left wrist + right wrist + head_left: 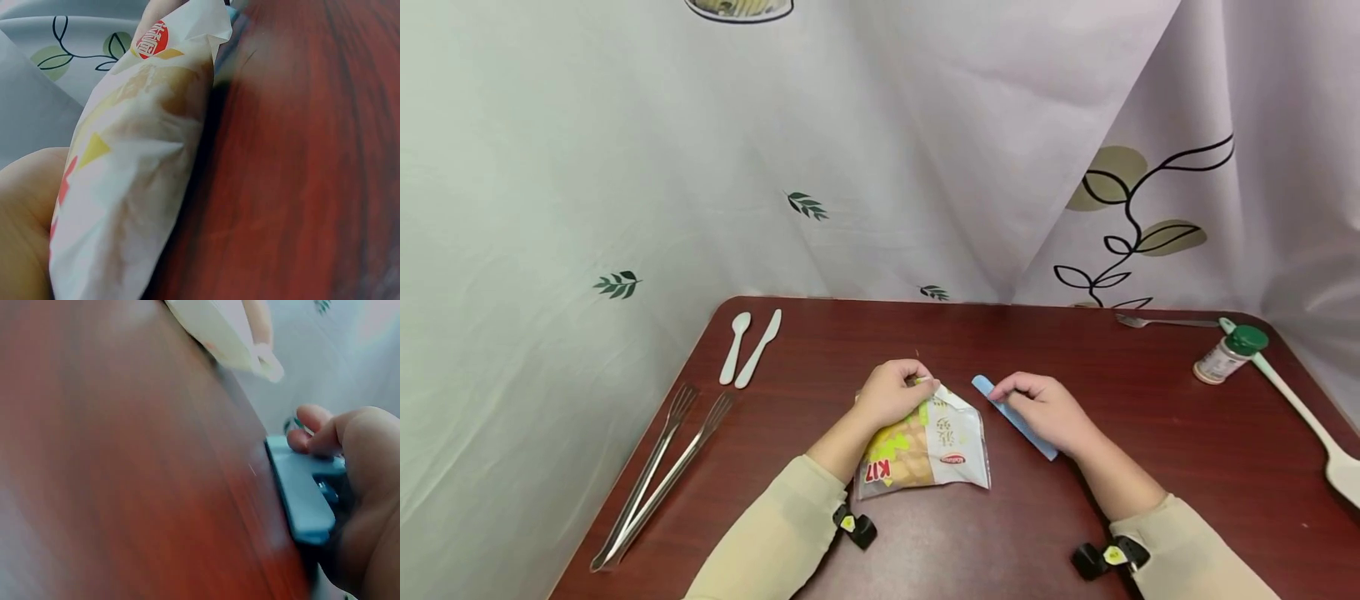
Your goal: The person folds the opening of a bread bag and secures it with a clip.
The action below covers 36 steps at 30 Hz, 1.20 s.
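Note:
A white-and-yellow plastic food packet (958, 446) with red print lies near the middle of the table. My left hand (895, 392) pinches its far edge, which is folded over. In the left wrist view the packet (134, 156) looks plump, and it covers most of that hand. To the right of the packet is a long light-blue bag clip (1026, 429), slanting across the table. My right hand (1048, 412) holds the clip with bent fingers. In the right wrist view fingertips lie on one end of the clip (300, 494); the hand's underside is hidden.
Metal tongs (651, 483), a white spoon (735, 350) and a white knife (760, 348) lie at left. At right are a green-capped seasoning jar (1221, 360), a fork (1165, 321) and a long pale-handled utensil (1300, 408). A curtain (887, 167) hangs behind the table.

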Each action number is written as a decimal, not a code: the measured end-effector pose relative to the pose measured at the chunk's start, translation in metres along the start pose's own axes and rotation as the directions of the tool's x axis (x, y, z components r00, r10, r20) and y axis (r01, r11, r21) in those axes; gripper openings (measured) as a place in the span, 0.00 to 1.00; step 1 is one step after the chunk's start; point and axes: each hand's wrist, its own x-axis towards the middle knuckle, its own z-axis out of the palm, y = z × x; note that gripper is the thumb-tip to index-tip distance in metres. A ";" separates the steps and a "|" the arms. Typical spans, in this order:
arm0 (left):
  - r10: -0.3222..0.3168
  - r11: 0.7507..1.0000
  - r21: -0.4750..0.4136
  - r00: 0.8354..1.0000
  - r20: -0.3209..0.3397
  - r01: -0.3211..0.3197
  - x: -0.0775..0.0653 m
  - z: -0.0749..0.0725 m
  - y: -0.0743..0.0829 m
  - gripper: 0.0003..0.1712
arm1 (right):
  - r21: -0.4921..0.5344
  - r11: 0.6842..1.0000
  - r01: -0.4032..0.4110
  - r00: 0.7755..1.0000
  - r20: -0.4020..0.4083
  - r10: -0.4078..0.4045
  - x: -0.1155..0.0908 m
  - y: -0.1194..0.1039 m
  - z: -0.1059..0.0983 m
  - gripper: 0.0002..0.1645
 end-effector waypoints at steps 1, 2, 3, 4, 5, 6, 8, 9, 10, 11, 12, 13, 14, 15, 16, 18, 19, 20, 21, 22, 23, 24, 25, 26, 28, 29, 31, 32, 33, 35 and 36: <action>-0.001 1.000 0.002 1.000 -0.001 0.001 0.000 0.000 0.000 0.09 | -0.010 1.000 0.003 1.000 0.004 -0.003 -0.001 -0.001 0.004 0.14; 0.002 1.000 0.002 1.000 -0.002 -0.002 0.000 0.001 0.000 0.08 | -0.021 1.000 0.005 1.000 0.002 -0.005 -0.001 -0.003 0.007 0.14; 0.005 1.000 0.001 1.000 -0.001 -0.005 0.000 0.001 0.000 0.08 | -0.031 0.999 0.009 1.000 0.000 -0.009 -0.001 -0.005 0.011 0.13; 0.012 1.000 -0.001 1.000 -0.002 -0.012 0.000 0.002 0.001 0.08 | -0.044 0.999 0.014 1.000 -0.008 -0.015 -0.002 -0.006 0.014 0.12; 0.019 1.000 -0.005 1.000 -0.003 -0.019 0.001 0.002 0.001 0.08 | -0.062 0.998 0.024 1.000 -0.019 -0.025 -0.002 -0.007 0.017 0.11; 0.023 1.000 -0.009 1.000 -0.005 -0.023 0.001 0.003 0.001 0.08 | -0.083 0.996 0.030 0.999 -0.033 -0.032 -0.002 -0.008 0.020 0.10; 0.036 0.999 -0.019 0.999 -0.009 -0.036 0.000 0.003 0.002 0.07 | -0.118 0.992 0.054 0.997 -0.052 -0.060 -0.002 -0.010 0.024 0.07; 0.041 0.999 -0.024 0.999 -0.011 -0.042 0.000 0.004 0.002 0.07 | -0.131 0.989 0.066 0.996 -0.055 -0.074 -0.002 -0.011 0.026 0.06; 0.045 0.998 -0.032 0.999 -0.012 -0.045 0.000 0.005 0.002 0.07 | -0.146 0.986 0.077 0.995 -0.058 -0.086 -0.001 -0.011 0.028 0.05; 0.046 0.998 -0.037 0.999 -0.012 -0.047 -0.001 0.005 0.003 0.07 | -0.157 0.984 0.087 0.994 -0.058 -0.097 -0.001 -0.011 0.029 0.06; 0.048 0.998 -0.041 0.999 -0.011 -0.048 -0.001 0.006 0.003 0.07 | -0.165 0.982 0.092 0.993 -0.056 -0.103 -0.001 -0.012 0.030 0.06; 0.050 0.998 -0.045 0.999 -0.009 -0.050 -0.002 0.006 0.004 0.07 | -0.172 0.980 0.099 0.993 -0.053 -0.110 -0.001 -0.012 0.031 0.07; 0.051 0.997 -0.049 0.999 -0.008 -0.051 -0.002 0.007 0.004 0.07 | -0.177 0.979 0.101 0.992 -0.052 -0.112 -0.001 -0.011 0.032 0.06; 0.052 0.997 -0.055 0.999 -0.006 -0.052 -0.003 0.007 0.005 0.07 | -0.178 0.978 0.105 0.992 -0.049 -0.115 0.000 -0.011 0.032 0.06; 0.053 0.997 -0.062 0.999 -0.004 -0.053 -0.003 0.008 0.006 0.07 | -0.177 0.978 0.110 0.992 -0.046 -0.120 0.000 -0.011 0.032 0.05; 0.057 0.996 -0.072 0.998 -0.002 -0.057 -0.003 0.008 0.006 0.07 | -0.167 0.978 0.127 0.990 -0.035 -0.135 0.000 -0.011 0.032 0.06; 0.059 0.995 -0.078 0.998 -0.001 -0.058 -0.003 0.008 0.006 0.07 | -0.165 0.977 0.137 0.989 -0.029 -0.144 0.000 -0.011 0.031 0.07; 0.059 0.995 -0.081 0.998 0.002 -0.059 -0.002 0.008 0.006 0.07 | -0.167 0.975 0.146 0.988 -0.023 -0.151 0.000 -0.011 0.031 0.08; 0.060 0.995 -0.086 0.998 0.007 -0.059 -0.002 0.008 0.006 0.07 | -0.169 0.973 0.154 0.987 -0.016 -0.159 0.000 -0.011 0.030 0.08; 0.062 0.994 -0.093 0.998 0.012 -0.060 -0.001 0.008 0.005 0.07 | -0.173 0.972 0.161 0.986 -0.009 -0.165 0.000 -0.011 0.030 0.09; 0.062 0.993 -0.100 0.998 0.019 -0.060 -0.001 0.008 0.005 0.07 | -0.179 0.969 0.167 0.985 -0.004 -0.171 0.000 -0.011 0.029 0.09; 0.063 0.992 -0.113 0.998 0.028 -0.060 0.000 0.007 0.004 0.07 | -0.188 0.967 0.171 0.985 -0.001 -0.174 0.000 -0.011 0.029 0.09; 0.063 0.991 -0.125 0.997 0.037 -0.058 0.000 0.007 0.004 0.07 | -0.198 0.965 0.172 0.984 0.000 -0.176 0.000 -0.011 0.029 0.10; 0.061 0.989 -0.136 0.997 0.046 -0.054 0.001 0.007 0.003 0.07 | -0.205 0.964 0.172 0.984 0.000 -0.175 0.001 -0.011 0.029 0.10; 0.057 0.986 -0.162 0.996 0.065 -0.046 0.002 0.005 0.003 0.08 | -0.215 0.962 0.170 0.985 -0.002 -0.174 0.001 -0.011 0.029 0.10; 0.055 0.984 -0.171 0.996 0.074 -0.042 0.002 0.004 0.003 0.08 | -0.219 0.961 0.168 0.985 -0.004 -0.173 0.001 -0.011 0.029 0.10; 0.049 0.984 -0.176 0.995 0.090 -0.033 0.002 0.002 0.003 0.08 | -0.226 0.960 0.165 0.985 -0.005 -0.171 0.001 -0.011 0.029 0.10; 0.050 0.985 -0.172 0.994 0.097 -0.033 0.002 0.001 0.004 0.07 | -0.229 0.959 0.167 0.985 -0.004 -0.172 0.001 -0.011 0.029 0.10; 0.058 0.987 -0.157 0.993 0.100 -0.042 0.002 0.001 0.004 0.06 | -0.231 0.958 0.169 0.985 -0.002 -0.174 0.001 -0.011 0.030 0.10; 0.088 0.991 -0.112 0.990 0.106 -0.076 0.003 0.000 0.007 0.05 | -0.232 0.956 0.177 0.983 0.002 -0.182 0.001 -0.011 0.030 0.10; 0.109 0.992 -0.076 0.988 0.110 -0.101 0.003 -0.001 0.008 0.05 | -0.233 0.955 0.183 0.982 0.005 -0.187 0.001 -0.011 0.030 0.10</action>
